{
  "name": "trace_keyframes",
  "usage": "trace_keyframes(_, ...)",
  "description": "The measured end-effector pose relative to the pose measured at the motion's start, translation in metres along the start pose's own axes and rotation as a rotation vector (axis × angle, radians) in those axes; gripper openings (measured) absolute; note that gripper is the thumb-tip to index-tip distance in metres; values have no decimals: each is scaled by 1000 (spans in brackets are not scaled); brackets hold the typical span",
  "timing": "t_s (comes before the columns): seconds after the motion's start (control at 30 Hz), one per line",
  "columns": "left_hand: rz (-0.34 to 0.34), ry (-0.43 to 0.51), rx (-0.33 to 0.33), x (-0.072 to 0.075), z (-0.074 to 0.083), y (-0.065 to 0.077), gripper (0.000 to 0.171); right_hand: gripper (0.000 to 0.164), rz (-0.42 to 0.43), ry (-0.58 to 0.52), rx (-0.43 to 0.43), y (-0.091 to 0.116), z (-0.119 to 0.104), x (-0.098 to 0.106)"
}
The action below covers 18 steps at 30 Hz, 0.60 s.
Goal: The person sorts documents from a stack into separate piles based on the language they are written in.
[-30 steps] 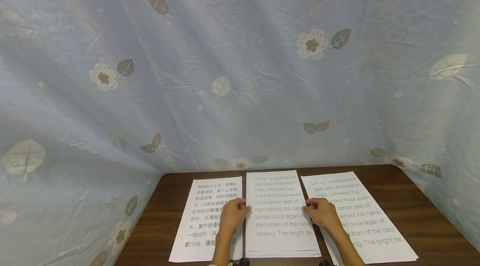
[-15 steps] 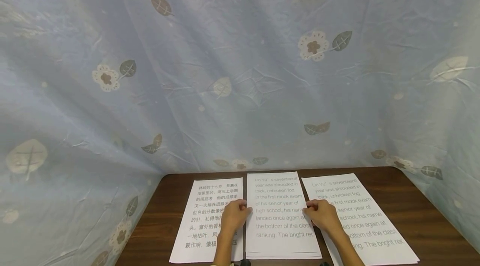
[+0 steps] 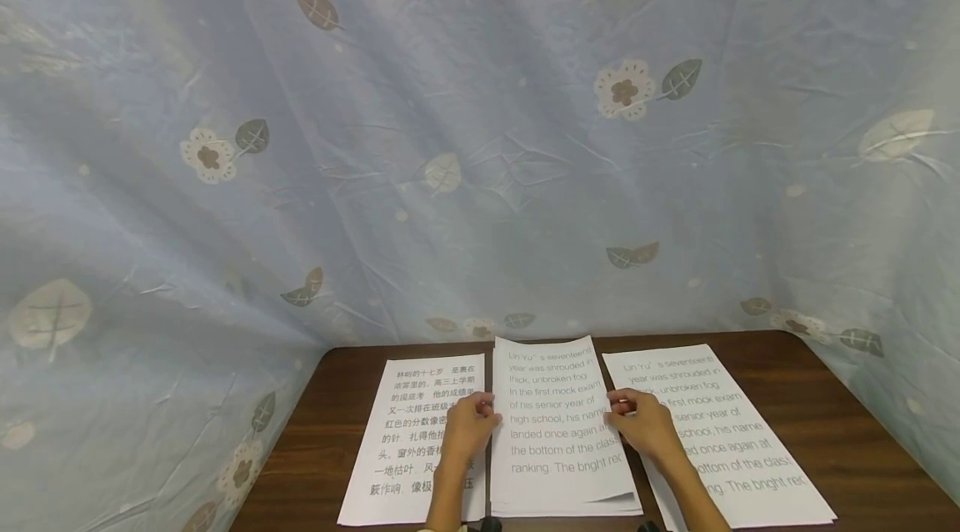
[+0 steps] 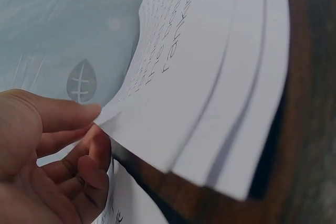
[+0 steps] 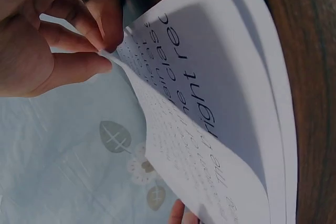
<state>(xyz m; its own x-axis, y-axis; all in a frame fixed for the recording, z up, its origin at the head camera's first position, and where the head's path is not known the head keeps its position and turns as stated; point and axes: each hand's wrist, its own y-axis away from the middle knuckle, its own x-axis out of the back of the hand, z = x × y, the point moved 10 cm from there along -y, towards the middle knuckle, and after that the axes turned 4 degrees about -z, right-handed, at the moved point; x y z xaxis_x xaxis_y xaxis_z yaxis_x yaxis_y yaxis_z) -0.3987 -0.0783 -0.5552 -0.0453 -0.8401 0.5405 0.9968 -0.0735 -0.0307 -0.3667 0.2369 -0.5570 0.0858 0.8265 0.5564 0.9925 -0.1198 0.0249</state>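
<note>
Both hands are at the middle stack of printed paper (image 3: 551, 486), which bears English text. My left hand (image 3: 467, 430) pinches the left edge of its top sheet (image 4: 157, 124) between thumb and fingers. At the right edge, my right hand (image 3: 647, 425) pinches the same sheet of paper (image 5: 173, 145). That sheet bows up off the one beneath, with a shadow under it in the right wrist view. Its near right corner is lifted, and the same line of print shows on the page below.
A stack with Chinese text (image 3: 375, 465) lies to the left, partly under my left forearm. Another English stack (image 3: 757, 474) lies slanted on the right. All rest on a dark wooden table (image 3: 862, 449), with a patterned blue cloth (image 3: 480, 140) hanging behind and at the sides.
The top sheet of the middle stack, flat before, is now raised between both hands. Its far edge curls and its near right corner has come up. The side stacks stay put.
</note>
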Motion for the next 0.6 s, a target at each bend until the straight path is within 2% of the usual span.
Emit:
trace_keyframes(0.23, 29, 18, 2, 2, 3, 2, 37, 42, -1, -37, -7, 0, -2, -1)
trace_keyframes(0.6, 29, 21, -6, 4, 6, 1, 38, 42, 5, -46, -9, 2, -5, 0)
